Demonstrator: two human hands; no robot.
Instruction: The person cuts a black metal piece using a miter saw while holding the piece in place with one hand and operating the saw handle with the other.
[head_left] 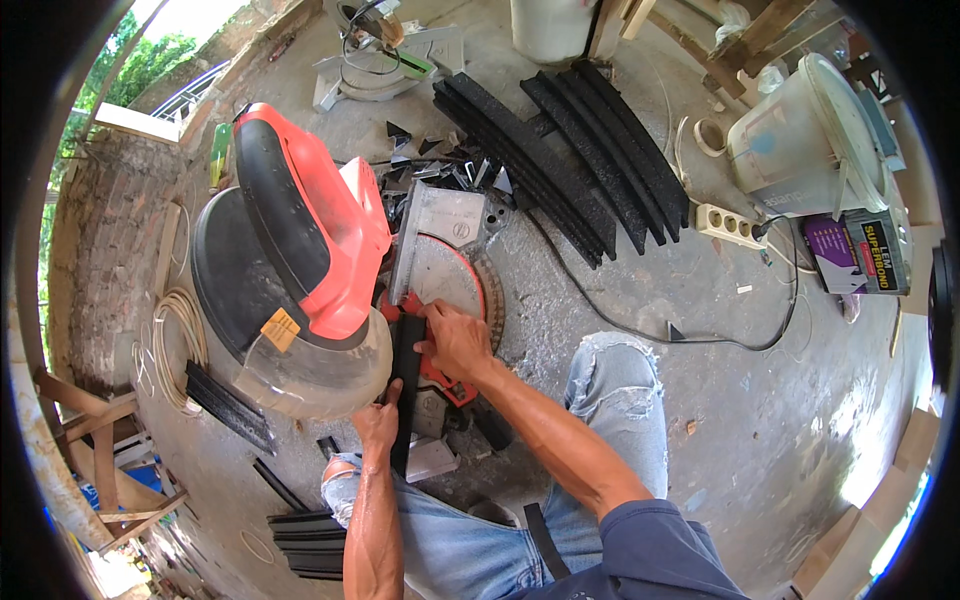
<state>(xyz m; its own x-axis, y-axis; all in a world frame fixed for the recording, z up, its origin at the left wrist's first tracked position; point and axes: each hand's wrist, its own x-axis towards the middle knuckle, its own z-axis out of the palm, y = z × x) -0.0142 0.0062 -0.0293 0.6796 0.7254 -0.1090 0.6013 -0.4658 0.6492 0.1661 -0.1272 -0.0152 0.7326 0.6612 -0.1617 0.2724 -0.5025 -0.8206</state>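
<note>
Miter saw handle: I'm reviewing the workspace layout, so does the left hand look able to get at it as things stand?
Probably yes, if the left hand lets go of the black strip; the miter saw handle looks uncovered, though in this view the clear blade guard lies between them.

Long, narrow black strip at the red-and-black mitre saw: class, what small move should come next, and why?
Perhaps steady the long, narrow black strip in line with the grey metal fence: the left hand and right hand both touch it at the mitre saw.
</note>
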